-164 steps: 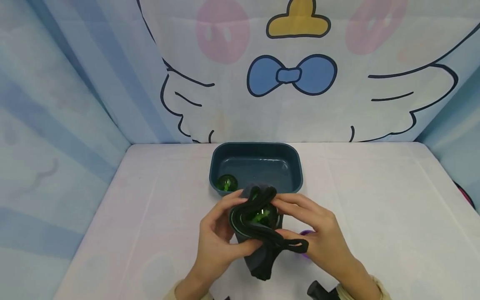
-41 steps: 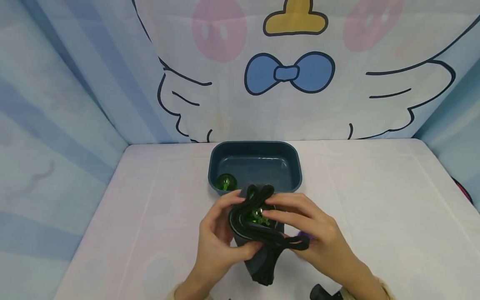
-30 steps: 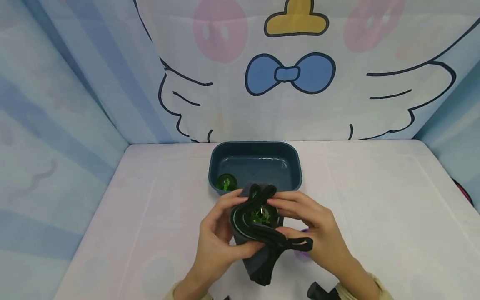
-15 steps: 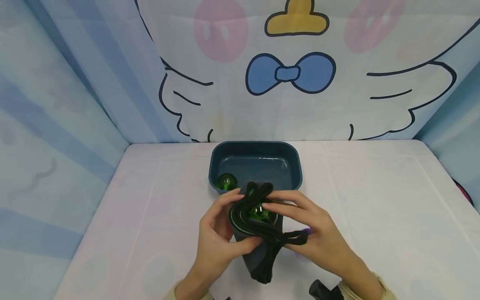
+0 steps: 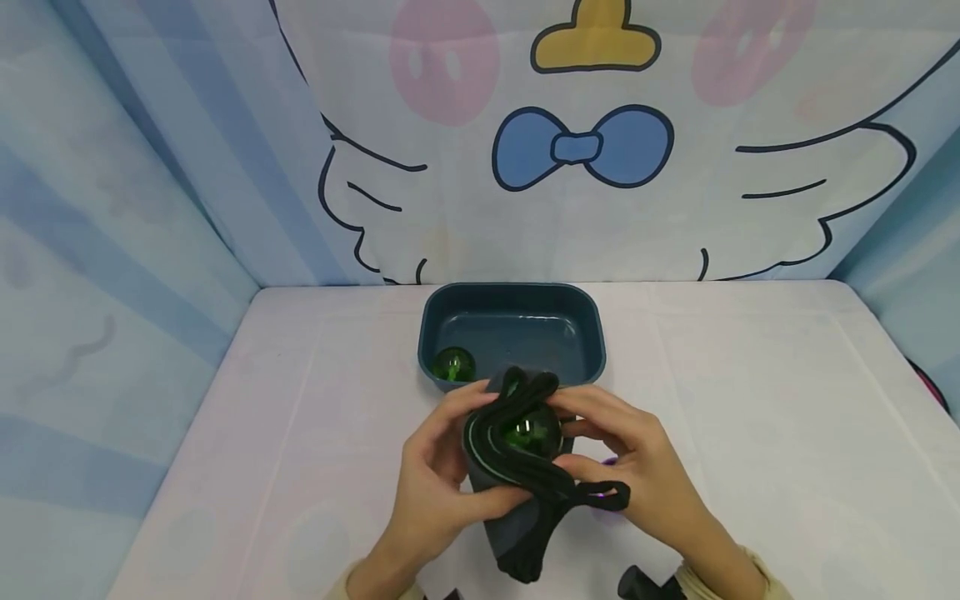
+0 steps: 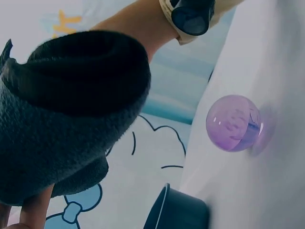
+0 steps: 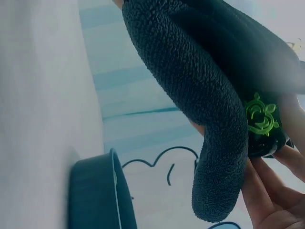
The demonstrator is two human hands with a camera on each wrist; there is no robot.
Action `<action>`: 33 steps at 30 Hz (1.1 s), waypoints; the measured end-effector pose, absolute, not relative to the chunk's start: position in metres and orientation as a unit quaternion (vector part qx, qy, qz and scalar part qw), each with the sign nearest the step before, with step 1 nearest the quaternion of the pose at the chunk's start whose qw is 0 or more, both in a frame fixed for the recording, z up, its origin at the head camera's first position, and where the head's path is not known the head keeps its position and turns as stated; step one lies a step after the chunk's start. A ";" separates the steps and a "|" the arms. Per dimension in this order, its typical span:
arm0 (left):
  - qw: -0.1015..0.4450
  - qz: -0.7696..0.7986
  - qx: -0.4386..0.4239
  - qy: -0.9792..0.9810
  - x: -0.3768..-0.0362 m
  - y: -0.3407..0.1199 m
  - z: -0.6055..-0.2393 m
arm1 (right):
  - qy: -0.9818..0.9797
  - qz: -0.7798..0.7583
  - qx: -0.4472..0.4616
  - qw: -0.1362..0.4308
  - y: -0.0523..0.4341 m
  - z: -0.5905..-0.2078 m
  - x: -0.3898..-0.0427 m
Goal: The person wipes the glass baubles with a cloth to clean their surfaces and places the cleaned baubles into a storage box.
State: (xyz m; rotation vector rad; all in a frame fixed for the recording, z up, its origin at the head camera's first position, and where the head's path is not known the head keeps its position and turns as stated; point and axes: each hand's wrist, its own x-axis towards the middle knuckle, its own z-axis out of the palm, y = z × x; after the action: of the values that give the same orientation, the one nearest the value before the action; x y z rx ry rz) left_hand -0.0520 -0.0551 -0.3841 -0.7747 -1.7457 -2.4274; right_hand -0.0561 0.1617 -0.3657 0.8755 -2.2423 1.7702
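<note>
A dark grey, thick folded cloth [image 5: 504, 521] with black edges is gripped by my left hand [image 5: 438, 479], thumb on the near side and fingers on the far side. Nestled in its folds is a clear green ball [image 5: 538, 432]; a bright green turtle-like figure shows in it in the right wrist view. My right hand [image 5: 637, 462] holds this ball by its right side, thumb below and fingers above. Both hands are raised over the table, in front of the basin. The cloth hides the ball's left side and much of the left fingers.
Behind the hands stands a dark teal basin [image 5: 517, 289], a second green ball [image 5: 453, 364] in its near left corner. A clear purple ball [image 6: 233, 123] rests on the white table [image 5: 750, 433], mostly hidden by my right hand in the head view. A patterned curtain [image 5: 585, 225] closes off the back.
My right fingers shift back and forth over the green ball, turning it against the cloth; they have slid off its top to its right side. My left hand keeps its grip on the cloth.
</note>
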 end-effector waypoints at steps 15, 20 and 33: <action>0.054 -0.778 -0.224 -0.585 -0.052 -0.054 -0.386 | -0.789 0.477 0.356 0.157 0.161 -0.364 -0.058; 0.042 -0.776 -0.236 -0.584 -0.053 -0.055 -0.385 | -0.786 0.495 0.335 0.161 0.160 -0.366 -0.058; 0.055 -0.779 -0.233 -0.579 -0.054 -0.054 -0.387 | -0.756 0.585 0.287 0.064 0.160 -0.364 -0.058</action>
State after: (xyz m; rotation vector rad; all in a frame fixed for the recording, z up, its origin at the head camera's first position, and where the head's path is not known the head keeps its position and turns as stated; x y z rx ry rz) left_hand -0.0537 -0.0545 -0.3870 -0.7085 -1.7582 -2.3670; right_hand -0.0583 0.1599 -0.3643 0.8661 -2.2818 1.7661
